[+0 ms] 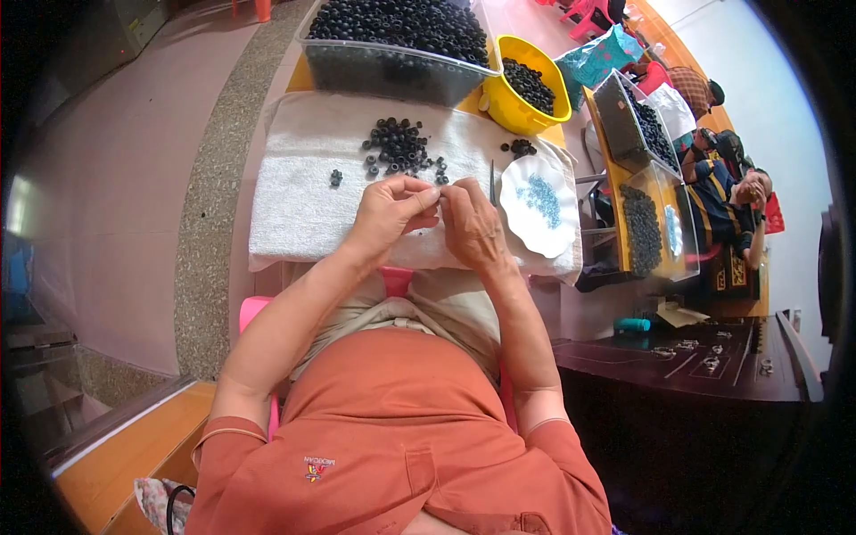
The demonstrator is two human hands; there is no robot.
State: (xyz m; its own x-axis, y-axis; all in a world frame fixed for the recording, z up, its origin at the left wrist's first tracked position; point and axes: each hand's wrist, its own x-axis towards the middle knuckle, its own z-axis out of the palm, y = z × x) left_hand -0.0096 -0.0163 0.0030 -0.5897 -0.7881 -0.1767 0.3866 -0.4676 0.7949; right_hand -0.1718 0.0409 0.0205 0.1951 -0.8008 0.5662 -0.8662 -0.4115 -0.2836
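Note:
Over the near part of a white towel (pixel 294 209), my left hand (pixel 388 214) and my right hand (pixel 473 223) meet with their fingertips pinched together. Whatever sits between the fingers is too small to make out. Just beyond them lies a loose pile of small black ring-shaped parts (pixel 397 144), with a few single ones close to my fingertips. A small cluster of black parts (pixel 335 178) rests to the left. Right of my right hand stands a white scalloped plate (pixel 522 234) holding tiny light-blue pieces (pixel 541 201). A thin dark tool (pixel 492 183) lies between hand and plate.
A large clear bin (pixel 392 71) full of black parts stands at the back, beside a yellow basin (pixel 499 105) with more. On the right, another table carries clear bins (pixel 615 111), and a person (pixel 727 192) sits there. A teal bottle (pixel 631 325) lies on a dark surface.

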